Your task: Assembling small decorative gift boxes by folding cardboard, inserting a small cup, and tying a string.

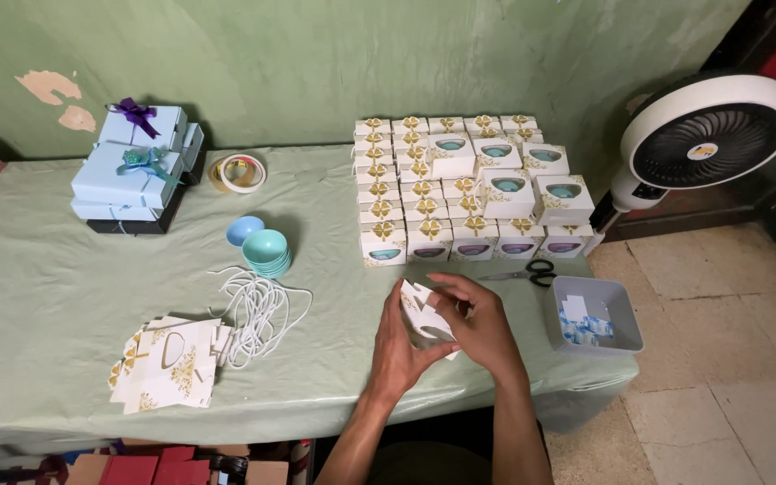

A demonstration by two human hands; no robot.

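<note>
— Hands?
— Both hands, left (399,346) and right (482,328), closed on small white box (424,314), half-folded, near worktop (47,296) edge.
— Next?
— Likely tucking flaps; needs steady pinch.

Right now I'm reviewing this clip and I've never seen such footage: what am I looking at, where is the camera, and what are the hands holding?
There is no machine: a person works with bare hands, filmed by one head-worn camera looking down. The left hand and right hand together hold a small white box, partly folded. On the table lie flat boxes, white cord, bowls, tape, scissors, a grey tray, blue gift boxes and stacked finished boxes. A fan stands right.
</note>
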